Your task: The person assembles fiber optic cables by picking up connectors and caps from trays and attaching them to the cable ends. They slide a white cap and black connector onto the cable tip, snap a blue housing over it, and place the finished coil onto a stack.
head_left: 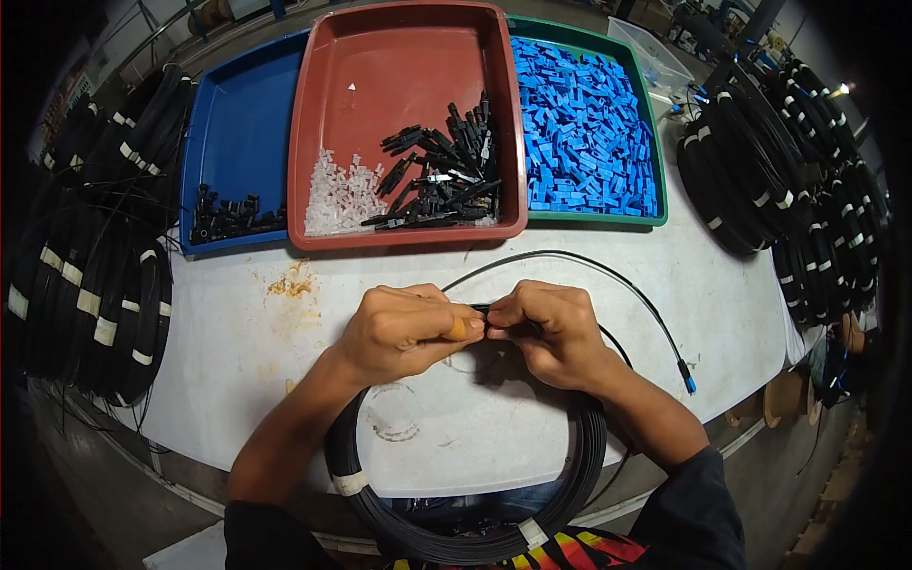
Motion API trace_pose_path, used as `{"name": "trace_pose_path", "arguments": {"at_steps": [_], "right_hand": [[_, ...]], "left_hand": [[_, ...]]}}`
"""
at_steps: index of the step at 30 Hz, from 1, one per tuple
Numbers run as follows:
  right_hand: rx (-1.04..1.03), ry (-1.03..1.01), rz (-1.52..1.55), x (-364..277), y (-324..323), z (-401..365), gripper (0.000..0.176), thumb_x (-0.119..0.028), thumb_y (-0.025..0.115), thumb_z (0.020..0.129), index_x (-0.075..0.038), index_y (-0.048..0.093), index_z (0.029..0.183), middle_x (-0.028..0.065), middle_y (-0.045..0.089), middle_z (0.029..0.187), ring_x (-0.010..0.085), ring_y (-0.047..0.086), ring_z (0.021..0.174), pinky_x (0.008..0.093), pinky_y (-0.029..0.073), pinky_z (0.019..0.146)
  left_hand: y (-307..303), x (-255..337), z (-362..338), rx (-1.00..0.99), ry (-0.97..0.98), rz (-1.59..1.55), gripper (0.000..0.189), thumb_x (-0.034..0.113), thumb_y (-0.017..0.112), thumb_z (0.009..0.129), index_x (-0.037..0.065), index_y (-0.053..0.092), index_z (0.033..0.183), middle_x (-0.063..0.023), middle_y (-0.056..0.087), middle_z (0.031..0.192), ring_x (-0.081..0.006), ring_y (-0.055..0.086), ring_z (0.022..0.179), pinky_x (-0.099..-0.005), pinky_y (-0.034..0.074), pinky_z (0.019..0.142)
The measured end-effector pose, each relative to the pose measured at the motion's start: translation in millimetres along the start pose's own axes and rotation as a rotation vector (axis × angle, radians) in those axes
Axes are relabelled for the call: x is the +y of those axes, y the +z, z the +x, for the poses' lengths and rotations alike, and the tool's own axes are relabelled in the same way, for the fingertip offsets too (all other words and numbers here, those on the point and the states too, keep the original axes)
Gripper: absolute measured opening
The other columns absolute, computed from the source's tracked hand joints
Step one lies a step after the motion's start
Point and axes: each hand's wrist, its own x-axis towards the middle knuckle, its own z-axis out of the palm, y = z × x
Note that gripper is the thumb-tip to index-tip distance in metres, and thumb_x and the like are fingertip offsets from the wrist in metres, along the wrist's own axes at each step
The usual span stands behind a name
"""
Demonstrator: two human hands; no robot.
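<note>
Left hand (413,328): fingertips pinched together on a dark piece (484,310) above the middle of the coil's opening; a strip of yellow-orange tape (458,329) round one digit.
Right hand (556,328): grip likewise closed on the dark piece, fingertips just beside those of the left; its exact form is mostly hidden by the fingers.
Cable coil (591,446): black, many turns, lying below the hands, partly over the worktop (684,285) and reaching past its front edge to the person's shirt; bound with white bands (350,483), two in plain sight.
Loose cable end (608,273): black, arching from behind the hands out to the right, finishing in a blue-tipped connector (688,378) on the worktop.
Red tray (408,66): centre, beyond the hands, its sides overlapping both neighbours; small whitish pieces (337,195) at near left, black connector parts (446,171) heaped at near right.
Blue tray (237,123): left of the red; black fittings (233,214) along its near end.
Green tray (658,152): right of the red; filled with blue clips (584,133).
Side stock: stacked black coils with white bands, left (85,294) and right (741,171).
Worktop surface: white, with brownish stains (293,282) near the red tray.
</note>
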Motion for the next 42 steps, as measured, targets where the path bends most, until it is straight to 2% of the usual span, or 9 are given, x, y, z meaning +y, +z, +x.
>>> {"name": "trace_pose_path", "arguments": {"at_steps": [9,16,21,26,28,31,36,40,42], "right_hand": [[0.162,-0.499,-0.475,-12,1,6,0.018,0.007,0.074,0.069,0.005,0.066,0.085,0.0161,0.069,0.090,0.0277,0.066,0.074,0.0384,0.053,0.062],[0.043,0.061,-0.028,-5,3,-2,0.026,0.013,0.069,0.062,0.001,0.063,0.084,0.0122,0.069,0.087,0.0277,0.068,0.075,0.0372,0.053,0.063],[0.132,-0.235,-0.320,-11,4,3,0.025,0.011,0.066,0.063,0.001,0.065,0.085,0.0123,0.069,0.088,0.0287,0.066,0.074,0.0396,0.054,0.064],[0.095,-0.307,-0.431,-20,0,5,0.017,0.008,0.067,0.067,0.001,0.065,0.083,0.0138,0.069,0.085,0.0313,0.065,0.071,0.0399,0.053,0.064],[-0.031,0.097,-0.157,-22,-6,5,0.018,0.007,0.071,0.068,0.001,0.064,0.083,0.0155,0.068,0.081,0.0333,0.066,0.071,0.0399,0.053,0.064],[-0.046,0.254,-0.026,-24,-11,6,0.020,0.008,0.073,0.069,0.000,0.065,0.085,0.0170,0.067,0.077,0.0347,0.066,0.070,0.0404,0.053,0.064],[0.064,-0.301,-0.362,-9,-6,4,0.022,0.012,0.077,0.069,0.001,0.065,0.084,0.0123,0.071,0.088,0.0253,0.067,0.072,0.0356,0.052,0.059],[0.046,-0.243,-0.429,-18,-6,5,0.020,0.008,0.075,0.068,0.001,0.067,0.086,0.0113,0.070,0.086,0.0263,0.064,0.072,0.0357,0.052,0.064],[-0.059,0.246,-0.058,-18,-9,5,0.015,0.007,0.076,0.071,0.002,0.068,0.083,0.0134,0.071,0.080,0.0269,0.065,0.066,0.0347,0.052,0.063]], "left_hand": [[-4,9,4,0.021,-0.293,-0.203,0.011,0.000,0.083,0.080,-0.004,0.074,0.082,-0.0146,0.077,0.082,-0.0203,0.077,0.076,-0.0278,0.060,0.063],[1,1,2,0.007,0.014,0.020,0.010,0.001,0.084,0.079,-0.002,0.075,0.083,-0.0148,0.077,0.081,-0.0195,0.076,0.073,-0.0281,0.060,0.062],[1,8,2,0.062,-0.284,-0.169,0.010,0.001,0.084,0.079,-0.003,0.076,0.083,-0.0136,0.077,0.082,-0.0216,0.075,0.071,-0.0287,0.059,0.062],[1,-2,2,0.028,-0.065,-0.100,0.011,0.001,0.084,0.078,-0.003,0.076,0.084,-0.0129,0.078,0.084,-0.0215,0.076,0.074,-0.0288,0.059,0.063],[2,-4,2,0.021,0.029,-0.062,0.011,0.000,0.084,0.078,-0.003,0.076,0.085,-0.0126,0.078,0.084,-0.0212,0.076,0.075,-0.0289,0.059,0.063],[3,1,5,-0.018,0.100,-0.001,0.011,-0.001,0.084,0.077,-0.003,0.077,0.085,-0.0122,0.078,0.084,-0.0208,0.076,0.075,-0.0288,0.059,0.063],[4,6,4,0.058,-0.228,-0.145,0.011,-0.001,0.084,0.077,-0.002,0.076,0.084,-0.0123,0.077,0.083,-0.0197,0.076,0.074,-0.0288,0.059,0.062],[3,2,6,0.045,-0.084,-0.063,0.011,-0.001,0.084,0.077,-0.002,0.076,0.085,-0.0122,0.077,0.083,-0.0197,0.075,0.073,-0.0289,0.059,0.062],[2,3,8,-0.029,0.198,0.111,0.011,-0.001,0.083,0.078,-0.001,0.076,0.086,-0.0121,0.077,0.083,-0.0202,0.074,0.072,-0.0291,0.059,0.062]]}}
